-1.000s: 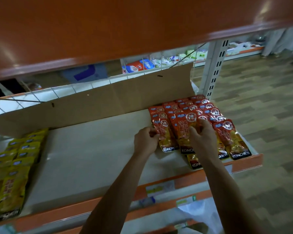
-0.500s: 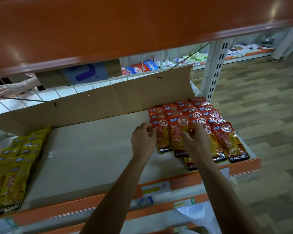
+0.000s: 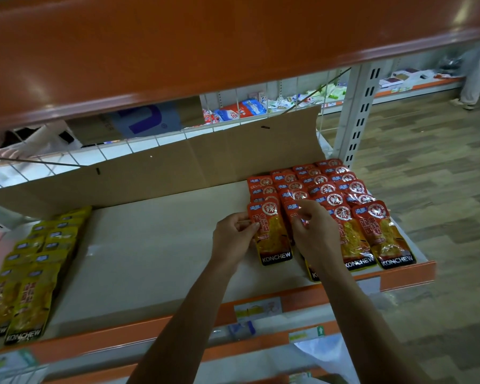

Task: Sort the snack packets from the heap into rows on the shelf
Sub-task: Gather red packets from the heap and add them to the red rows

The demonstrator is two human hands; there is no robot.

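Observation:
Red KONCHEW snack packets [image 3: 341, 189] lie in overlapping rows on the right part of the pale shelf board [image 3: 155, 250]. My left hand [image 3: 232, 236] pinches the left edge of the front red packet [image 3: 272, 236] of the leftmost row. My right hand [image 3: 313, 231] lies over the second row and pinches the packet there, whose lower end sticks out under my wrist. Yellow KONCHEW packets [image 3: 31, 275] form rows at the shelf's left end.
An orange shelf [image 3: 205, 51] overhangs close above. A brown cardboard sheet [image 3: 178, 167] stands along the back against a wire grid. The orange front lip [image 3: 288, 303] carries price labels. A steel upright [image 3: 355, 115] stands at the right, with wood-pattern floor beyond.
Both hands have shifted slightly left along the red rows. The left hand has opened from resting beside the packets to pinching the front packet's edge.

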